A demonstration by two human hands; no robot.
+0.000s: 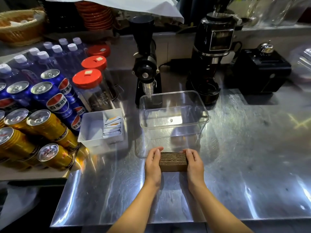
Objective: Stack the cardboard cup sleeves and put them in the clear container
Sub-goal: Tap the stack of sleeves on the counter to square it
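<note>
Both hands — left hand [152,163], right hand [193,163] — clasping sleeve stack [173,161]; clear container [174,115] empty

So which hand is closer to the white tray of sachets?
Left. The left hand presses the sleeve stack's left end, below-right of the white tray; the right hand holds the far end.

Bare steel counter [235,165] right of open clear container [174,125]; white tray [87,132] left.
</note>
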